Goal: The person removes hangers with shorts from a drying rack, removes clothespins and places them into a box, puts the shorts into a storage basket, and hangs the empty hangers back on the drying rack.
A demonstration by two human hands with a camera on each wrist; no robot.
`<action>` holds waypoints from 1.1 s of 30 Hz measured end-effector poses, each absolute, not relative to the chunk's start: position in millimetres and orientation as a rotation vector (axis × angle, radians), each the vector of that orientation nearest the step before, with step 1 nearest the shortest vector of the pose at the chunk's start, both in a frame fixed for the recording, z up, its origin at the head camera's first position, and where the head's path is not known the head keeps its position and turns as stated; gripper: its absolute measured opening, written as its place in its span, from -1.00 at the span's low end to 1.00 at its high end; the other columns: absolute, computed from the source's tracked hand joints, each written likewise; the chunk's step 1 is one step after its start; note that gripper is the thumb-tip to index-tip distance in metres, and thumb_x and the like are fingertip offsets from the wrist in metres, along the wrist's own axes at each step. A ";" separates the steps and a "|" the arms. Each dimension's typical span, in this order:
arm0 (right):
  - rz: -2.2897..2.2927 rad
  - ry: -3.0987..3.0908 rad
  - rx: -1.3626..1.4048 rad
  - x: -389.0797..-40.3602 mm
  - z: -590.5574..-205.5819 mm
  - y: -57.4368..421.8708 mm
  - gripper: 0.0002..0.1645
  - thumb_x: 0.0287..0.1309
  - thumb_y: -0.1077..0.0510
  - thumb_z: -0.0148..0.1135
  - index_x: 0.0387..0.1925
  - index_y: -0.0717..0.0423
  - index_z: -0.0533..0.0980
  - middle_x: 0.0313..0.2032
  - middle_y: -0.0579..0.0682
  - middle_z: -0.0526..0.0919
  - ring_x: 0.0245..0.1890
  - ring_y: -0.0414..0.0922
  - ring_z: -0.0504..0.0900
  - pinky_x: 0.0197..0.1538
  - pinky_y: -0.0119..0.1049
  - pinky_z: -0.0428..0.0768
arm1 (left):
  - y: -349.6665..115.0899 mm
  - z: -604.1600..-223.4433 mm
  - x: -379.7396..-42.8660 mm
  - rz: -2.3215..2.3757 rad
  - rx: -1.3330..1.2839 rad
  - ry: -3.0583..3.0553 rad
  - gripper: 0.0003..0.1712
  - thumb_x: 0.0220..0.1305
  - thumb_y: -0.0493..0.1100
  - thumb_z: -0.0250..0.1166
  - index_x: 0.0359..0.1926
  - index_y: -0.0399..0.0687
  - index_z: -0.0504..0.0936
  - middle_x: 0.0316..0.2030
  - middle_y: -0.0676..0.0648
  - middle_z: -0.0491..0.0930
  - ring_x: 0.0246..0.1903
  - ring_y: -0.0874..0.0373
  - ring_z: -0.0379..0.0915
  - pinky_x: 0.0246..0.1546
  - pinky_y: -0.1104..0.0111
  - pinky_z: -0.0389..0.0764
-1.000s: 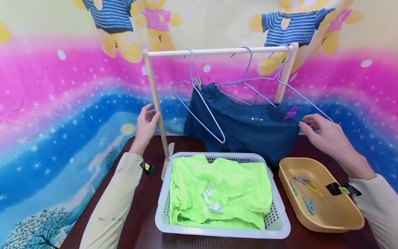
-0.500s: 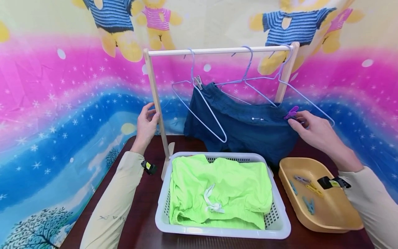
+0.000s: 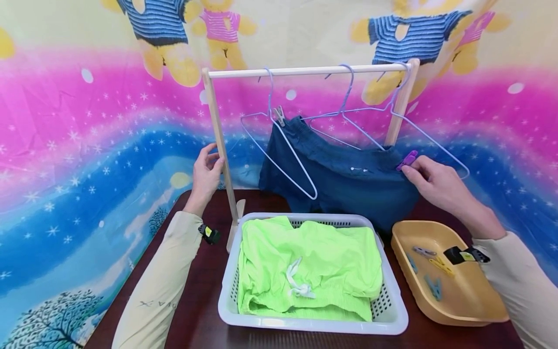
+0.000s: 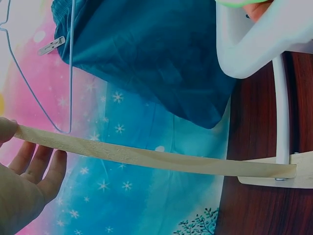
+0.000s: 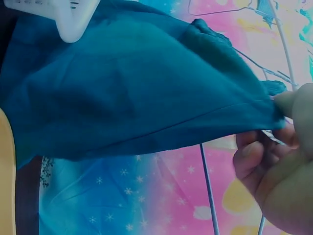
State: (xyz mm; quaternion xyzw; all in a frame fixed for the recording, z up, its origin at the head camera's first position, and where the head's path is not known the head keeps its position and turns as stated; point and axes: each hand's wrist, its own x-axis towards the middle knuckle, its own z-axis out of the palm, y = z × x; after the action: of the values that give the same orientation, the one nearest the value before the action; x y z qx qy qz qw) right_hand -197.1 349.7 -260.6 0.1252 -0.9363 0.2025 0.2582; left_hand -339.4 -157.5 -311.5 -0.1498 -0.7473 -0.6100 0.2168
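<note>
My left hand (image 3: 206, 172) holds the left post (image 3: 220, 131) of a wooden rack, thumb on one side and fingers curled on the other. Dark blue shorts (image 3: 331, 179) hang from the middle hanger (image 3: 348, 99), their waistband sloping down to the right. A purple clothespin (image 3: 409, 159) sits at the right end of the waistband, a grey clothespin (image 3: 279, 116) at the left end. Just beside the purple one, my right hand (image 3: 438, 186) pinches the waistband corner; the right wrist view shows the cloth (image 5: 146, 93) between thumb and fingers.
Bright green shorts with a white drawstring (image 3: 305, 266) lie in a white basket (image 3: 314, 325) in front of the rack. A tan tray (image 3: 475, 310) to the right holds several clothespins (image 3: 441, 266). Bare hangers (image 3: 301, 165) hang on either side.
My right hand has moved left from the shorts' outer edge to the waistband corner by the purple clothespin. The left hand stays on the post.
</note>
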 end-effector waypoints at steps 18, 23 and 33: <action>0.400 -2.143 0.462 -194.3 -267.4 350.3 -0.80 0.44 0.22 0.01 -0.17 0.36 0.40 -0.58 -0.02 0.28 -0.66 -0.42 0.19 -0.56 -0.53 0.24 | -158.3 -311.4 -339.4 -1.664 -0.392 -2.108 -0.51 0.48 -0.12 0.08 0.38 0.19 0.32 0.15 -0.23 0.50 0.08 -0.12 0.55 0.12 -0.02 0.55; 0.343 -2.000 0.477 -194.7 -265.9 350.0 -0.68 0.46 0.15 -0.01 -0.17 0.42 0.43 -0.58 0.07 0.32 -0.64 -0.37 0.21 -0.54 -0.49 0.23 | -158.4 -311.4 -339.2 -1.666 -0.393 -2.107 -0.51 0.48 -0.13 0.08 0.38 0.20 0.32 0.15 -0.22 0.50 0.08 -0.11 0.55 0.11 -0.02 0.56; 0.323 -1.935 0.411 -191.5 -259.3 351.3 -0.62 0.47 0.11 -0.01 -0.20 0.45 0.44 -0.62 0.11 0.31 -0.67 -0.52 0.13 -0.62 -0.56 0.21 | -157.9 -311.0 -341.9 -1.666 -0.395 -2.102 -0.49 0.47 -0.14 0.09 0.39 0.16 0.32 0.15 -0.24 0.50 0.08 -0.15 0.55 0.12 -0.02 0.56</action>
State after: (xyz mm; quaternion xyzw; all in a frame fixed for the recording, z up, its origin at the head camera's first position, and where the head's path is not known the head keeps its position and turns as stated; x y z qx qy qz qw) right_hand -191.5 351.3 -259.3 0.1727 -0.8134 0.1357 0.5386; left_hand -341.9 -157.9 -311.0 -0.1424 -0.7574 -0.6003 0.2137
